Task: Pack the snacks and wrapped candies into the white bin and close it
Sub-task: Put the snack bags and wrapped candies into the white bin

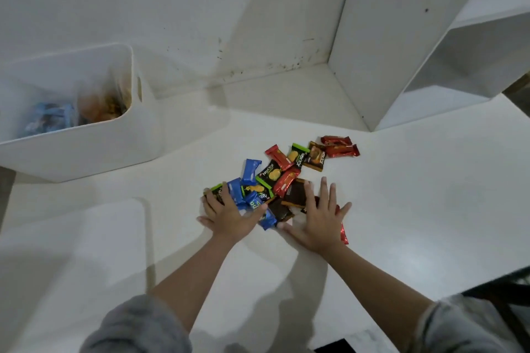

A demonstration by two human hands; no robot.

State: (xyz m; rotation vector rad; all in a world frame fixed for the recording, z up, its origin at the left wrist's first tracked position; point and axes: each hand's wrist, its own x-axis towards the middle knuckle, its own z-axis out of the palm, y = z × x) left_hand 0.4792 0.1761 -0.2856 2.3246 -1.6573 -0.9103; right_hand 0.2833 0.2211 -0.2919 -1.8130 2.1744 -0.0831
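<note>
Several wrapped snacks (282, 175) in blue, red, green and brown wrappers lie scattered on the white table (415, 195). My left hand (229, 215) lies flat on the blue and green packets at the pile's near left. My right hand (319, 218) lies flat with spread fingers on brown and red packets at the near right. The white bin (86, 146) stands open at the far left, holding blue packets (50, 120) and an orange-brown snack bag (100, 107). A flat white lid (71, 252) lies on the table in front of the bin.
A white wall runs behind the table. A white shelf unit (430, 51) rises at the back right. The table's near edge shows at the lower right, with a dark chair (513, 292) beyond it.
</note>
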